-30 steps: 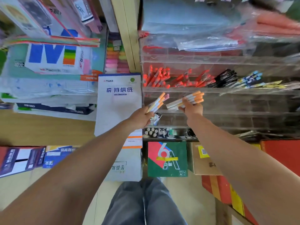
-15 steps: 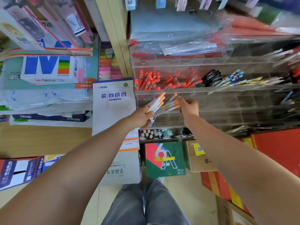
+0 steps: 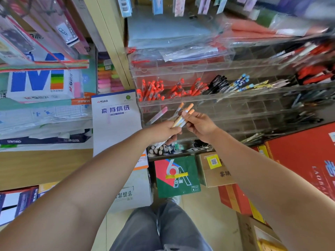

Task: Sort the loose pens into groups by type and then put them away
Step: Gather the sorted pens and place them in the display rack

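My left hand grips a bundle of orange-capped pens in front of the clear rack, near its left edge. My right hand pinches one pen of this bundle.

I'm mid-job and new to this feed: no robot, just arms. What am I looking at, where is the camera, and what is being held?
There is no machine here. A person works bare-handed, and the one view comes from a wide-angle camera on their head, looking forward and down, so both arms reach in from below. The left hand grips a bundle of orange-capped pens, and the right hand pinches some of them. Ahead stands a clear rack whose compartments hold red pens, black pens and blue-capped pens. A pink-capped pen shows beside the bundle; I cannot tell whether it is held.
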A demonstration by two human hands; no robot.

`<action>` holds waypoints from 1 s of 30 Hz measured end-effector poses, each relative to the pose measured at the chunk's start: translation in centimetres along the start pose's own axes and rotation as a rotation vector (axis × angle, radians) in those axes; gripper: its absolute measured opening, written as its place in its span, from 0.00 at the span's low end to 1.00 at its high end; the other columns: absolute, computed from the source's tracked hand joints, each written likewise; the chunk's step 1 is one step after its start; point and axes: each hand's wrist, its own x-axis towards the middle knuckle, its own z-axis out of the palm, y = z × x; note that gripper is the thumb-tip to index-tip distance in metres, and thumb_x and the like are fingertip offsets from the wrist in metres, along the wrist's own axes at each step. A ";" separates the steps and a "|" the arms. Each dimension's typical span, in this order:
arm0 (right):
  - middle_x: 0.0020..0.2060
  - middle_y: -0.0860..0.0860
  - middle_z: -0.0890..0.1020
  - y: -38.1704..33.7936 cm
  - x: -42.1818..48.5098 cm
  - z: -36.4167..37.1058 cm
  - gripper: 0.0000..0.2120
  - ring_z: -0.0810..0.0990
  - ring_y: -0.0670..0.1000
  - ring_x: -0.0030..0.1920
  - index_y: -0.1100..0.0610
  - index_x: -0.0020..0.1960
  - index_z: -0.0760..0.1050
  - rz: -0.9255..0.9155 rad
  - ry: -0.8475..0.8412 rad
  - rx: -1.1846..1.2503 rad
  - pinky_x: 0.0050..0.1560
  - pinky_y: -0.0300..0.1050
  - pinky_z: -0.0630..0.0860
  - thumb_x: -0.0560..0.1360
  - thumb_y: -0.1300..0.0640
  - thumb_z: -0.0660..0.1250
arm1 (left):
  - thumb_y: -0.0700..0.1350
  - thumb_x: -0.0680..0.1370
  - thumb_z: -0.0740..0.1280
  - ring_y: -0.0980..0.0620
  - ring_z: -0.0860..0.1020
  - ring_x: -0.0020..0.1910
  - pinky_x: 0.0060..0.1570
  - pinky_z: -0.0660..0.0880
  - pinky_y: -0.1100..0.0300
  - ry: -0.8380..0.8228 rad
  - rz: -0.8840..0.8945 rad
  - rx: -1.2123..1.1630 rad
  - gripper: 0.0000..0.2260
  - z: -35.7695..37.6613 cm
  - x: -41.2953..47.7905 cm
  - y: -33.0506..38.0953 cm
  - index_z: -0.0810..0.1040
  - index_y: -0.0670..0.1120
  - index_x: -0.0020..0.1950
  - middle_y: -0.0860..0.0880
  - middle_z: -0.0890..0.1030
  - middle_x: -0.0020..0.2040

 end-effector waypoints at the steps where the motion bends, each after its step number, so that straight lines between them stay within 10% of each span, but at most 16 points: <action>1: 0.26 0.49 0.74 -0.3 -0.1 -0.2 0.08 0.68 0.43 0.26 0.61 0.40 0.76 -0.020 0.060 0.006 0.27 0.32 0.65 0.76 0.59 0.68 | 0.48 0.83 0.58 0.51 0.77 0.41 0.48 0.75 0.57 0.057 0.005 0.039 0.12 0.1 0.4 0.1 0.71 0.41 0.61 0.47 0.78 0.46; 5: 0.27 0.49 0.76 -1.8 0.2 -1.4 0.09 0.71 0.44 0.26 0.58 0.37 0.77 -0.090 0.380 -0.035 0.29 0.33 0.71 0.74 0.57 0.72 | 0.49 0.80 0.63 0.49 0.70 0.67 0.61 0.71 0.54 0.298 0.032 0.496 0.17 -0.9 2.0 -1.4 0.72 0.40 0.64 0.50 0.55 0.78; 11: 0.27 0.49 0.75 -1.9 1.7 -0.7 0.07 0.70 0.44 0.25 0.57 0.38 0.79 -0.159 0.528 0.040 0.29 0.33 0.72 0.75 0.57 0.71 | 0.51 0.80 0.61 0.45 0.64 0.72 0.64 0.70 0.49 0.247 -0.036 0.878 0.23 -1.1 2.7 -4.0 0.65 0.42 0.72 0.45 0.60 0.76; 30: 0.50 0.49 0.82 2.9 4.8 -0.5 0.14 0.82 0.54 0.50 0.51 0.60 0.73 -0.127 0.357 -0.617 0.55 0.54 0.79 0.76 0.56 0.67 | 0.48 0.82 0.58 0.46 0.46 0.78 0.76 0.50 0.49 0.213 -0.100 0.864 0.30 0.0 3.5 -6.2 0.48 0.44 0.79 0.44 0.44 0.79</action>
